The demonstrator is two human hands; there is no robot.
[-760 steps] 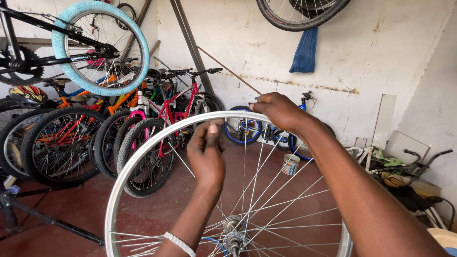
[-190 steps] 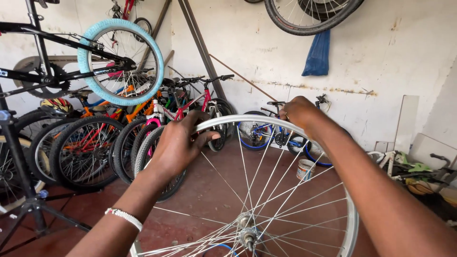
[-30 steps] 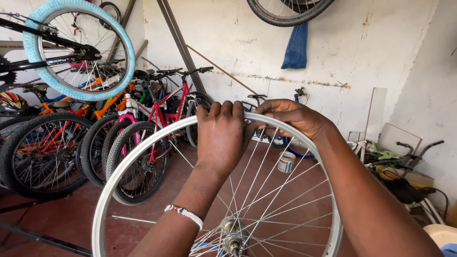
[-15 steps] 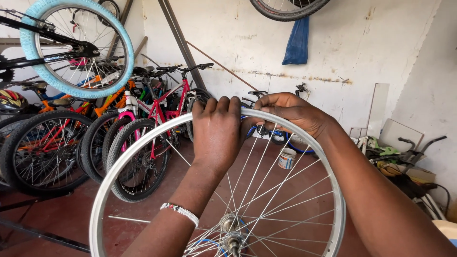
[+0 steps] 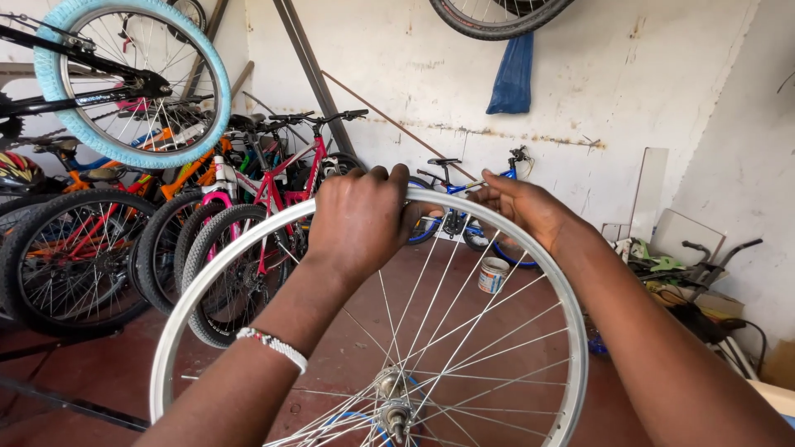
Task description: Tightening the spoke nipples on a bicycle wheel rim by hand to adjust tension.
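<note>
**Bare rim held at its top arc**

Head view: a silver spoked wheel rim (image 5: 571,364) is held upright in front of the person, its hub (image 5: 392,399) low in the frame. The left hand (image 5: 362,219) is closed over the top of the rim, fingers curled across the metal. Just right of it on the same arc, the right hand (image 5: 526,207) is laid on the rim with fingers extended; whether it pinches anything cannot be told. A beaded bracelet (image 5: 273,348) is worn on the left wrist.

Compared with half a second ago, the hands are set slightly further apart on the rim, so a short stretch of bare metal is now exposed between them. Six seconds ago, the left hand was further left along the arc.

Behind the rim, parked bicycles (image 5: 248,207) are lined up; a small paint tin (image 5: 493,275) is seen on the floor through the spokes, and a blue cloth (image 5: 511,74) is hung on the wall above the rim.
</note>
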